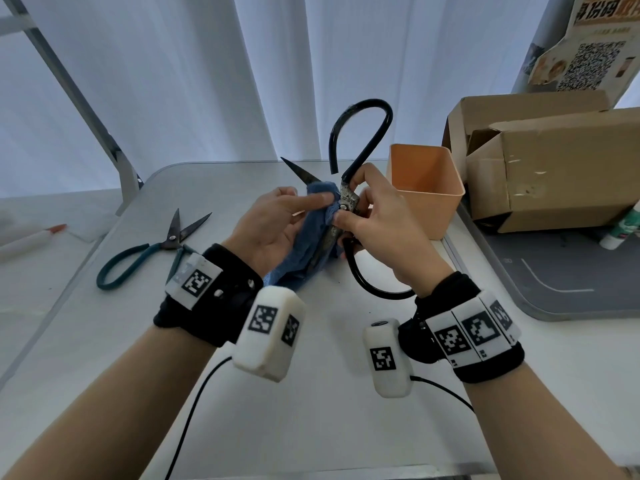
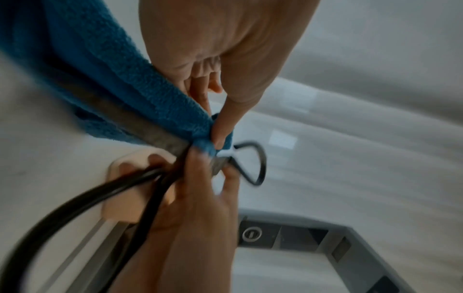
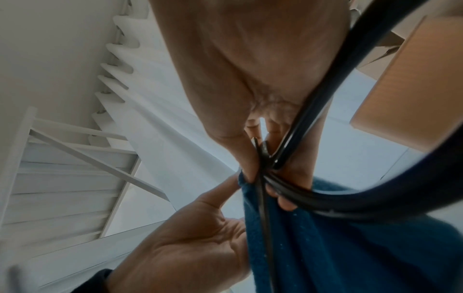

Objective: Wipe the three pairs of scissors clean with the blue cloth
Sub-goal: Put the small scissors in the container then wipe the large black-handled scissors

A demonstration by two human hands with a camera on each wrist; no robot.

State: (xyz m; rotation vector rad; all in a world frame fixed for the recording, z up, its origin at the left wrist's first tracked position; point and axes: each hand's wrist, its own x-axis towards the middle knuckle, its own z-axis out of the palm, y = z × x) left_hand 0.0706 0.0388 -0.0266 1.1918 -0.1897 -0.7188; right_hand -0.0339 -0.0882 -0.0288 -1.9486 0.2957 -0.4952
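right hand (image 1: 377, 223) pinches the black-handled scissors (image 1: 346, 202) at the pivot, held above the table (image 1: 311, 393), blades spread. left hand (image 1: 273, 220) presses the blue cloth (image 1: 311, 244) against one blade, thumb and fingers closed narrow on the fabric right beside the right fingertips. that blade's long axis runs from the pivot down toward the left wrist; judged next stroke goes along it, away from the pivot. teal scissors (image 1: 149, 251) lie on the table, left of both grips.
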